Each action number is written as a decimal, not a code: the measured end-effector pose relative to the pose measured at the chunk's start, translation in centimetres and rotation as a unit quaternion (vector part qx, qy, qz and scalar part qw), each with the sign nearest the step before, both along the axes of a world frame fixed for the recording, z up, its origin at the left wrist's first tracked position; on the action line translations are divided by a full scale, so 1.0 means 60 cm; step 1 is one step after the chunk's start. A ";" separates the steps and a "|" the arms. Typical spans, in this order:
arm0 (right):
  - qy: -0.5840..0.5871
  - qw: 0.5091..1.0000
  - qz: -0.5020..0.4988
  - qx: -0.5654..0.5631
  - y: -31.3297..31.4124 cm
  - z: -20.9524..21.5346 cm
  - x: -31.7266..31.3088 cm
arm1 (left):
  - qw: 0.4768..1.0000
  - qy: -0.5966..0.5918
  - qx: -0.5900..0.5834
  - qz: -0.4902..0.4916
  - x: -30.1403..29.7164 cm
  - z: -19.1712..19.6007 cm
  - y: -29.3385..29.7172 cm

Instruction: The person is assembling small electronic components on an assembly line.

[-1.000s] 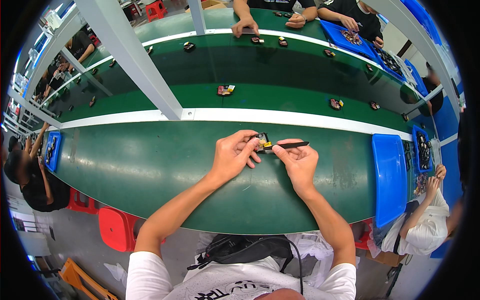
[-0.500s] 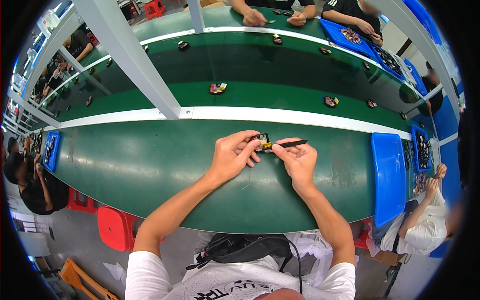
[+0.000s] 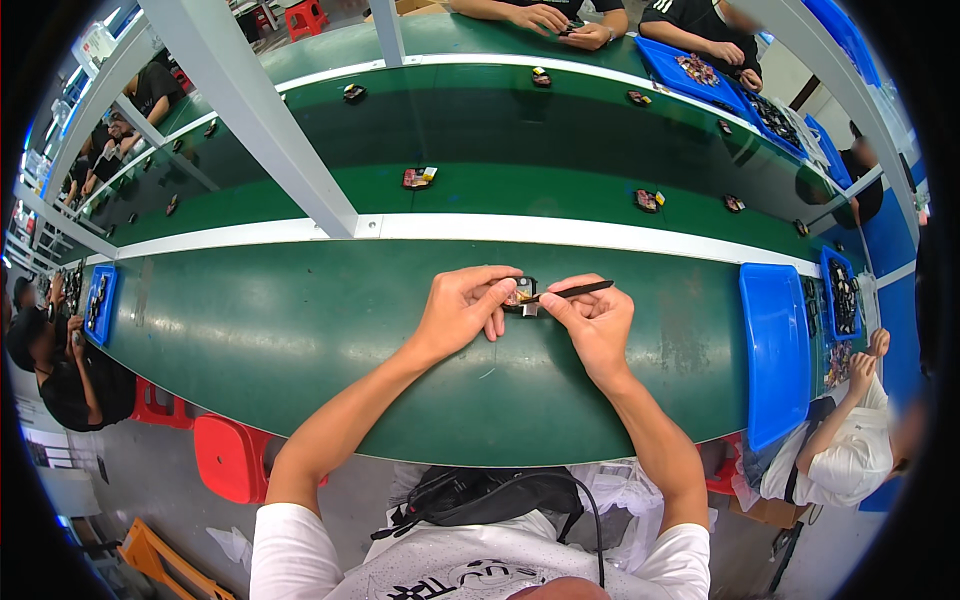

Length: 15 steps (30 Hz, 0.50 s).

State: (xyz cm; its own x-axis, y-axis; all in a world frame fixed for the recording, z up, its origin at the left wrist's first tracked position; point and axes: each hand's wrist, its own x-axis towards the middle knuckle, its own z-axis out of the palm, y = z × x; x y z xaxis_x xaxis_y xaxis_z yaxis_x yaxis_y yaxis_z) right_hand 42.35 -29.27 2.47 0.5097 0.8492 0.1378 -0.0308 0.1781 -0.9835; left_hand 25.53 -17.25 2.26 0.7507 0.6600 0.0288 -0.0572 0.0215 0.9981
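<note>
A long green worktop [image 3: 300, 340] is stretched across the near side, bordered on its far side by a white rail [image 3: 560, 234] and a dark green conveyor belt [image 3: 520, 135]. A blue tray [image 3: 775, 360] is set toward its right end. Both forearms are reached in from the near side, wrists bent inward, the hands held close together above the middle. In the right hand [image 3: 597, 318], a slim black tool [image 3: 588, 288] is pinched firmly, pen-like, pointed left. In the left hand [image 3: 463, 314], a small black casing [image 3: 528, 284] is clasped between thumb and fingers, that grip closed. Fine work inside the casing appears to be under way; steadiness and slight tip movements seem called for.
</note>
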 end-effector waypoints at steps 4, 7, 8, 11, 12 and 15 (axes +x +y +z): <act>-0.064 0.997 -0.018 0.036 -0.004 0.006 -0.003 | 0.999 -0.004 -0.040 -0.036 0.002 -0.004 0.008; -0.160 0.984 -0.049 0.052 -0.006 0.008 -0.003 | 0.997 -0.012 -0.068 -0.033 0.005 -0.003 0.007; -0.161 0.984 -0.049 0.051 -0.007 0.006 -0.001 | 0.997 -0.017 -0.069 -0.035 0.006 -0.003 0.006; -0.213 0.973 -0.050 0.072 -0.011 0.003 0.003 | 0.997 -0.022 -0.065 -0.037 0.010 -0.001 0.001; -0.209 0.974 -0.053 0.072 -0.011 0.003 0.003 | 0.997 -0.021 -0.060 -0.038 0.012 0.000 0.000; -0.211 0.974 -0.053 0.070 -0.013 0.004 0.004 | 0.997 -0.029 -0.066 -0.033 0.016 0.000 -0.002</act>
State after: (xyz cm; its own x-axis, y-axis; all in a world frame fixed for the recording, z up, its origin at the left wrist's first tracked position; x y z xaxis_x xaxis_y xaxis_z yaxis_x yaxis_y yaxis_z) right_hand 42.59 -30.05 2.71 0.4663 0.7527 0.4648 0.3960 0.2922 -0.8705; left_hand 26.48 -17.38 2.24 0.7927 0.6095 -0.0107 -0.1080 0.1576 0.9816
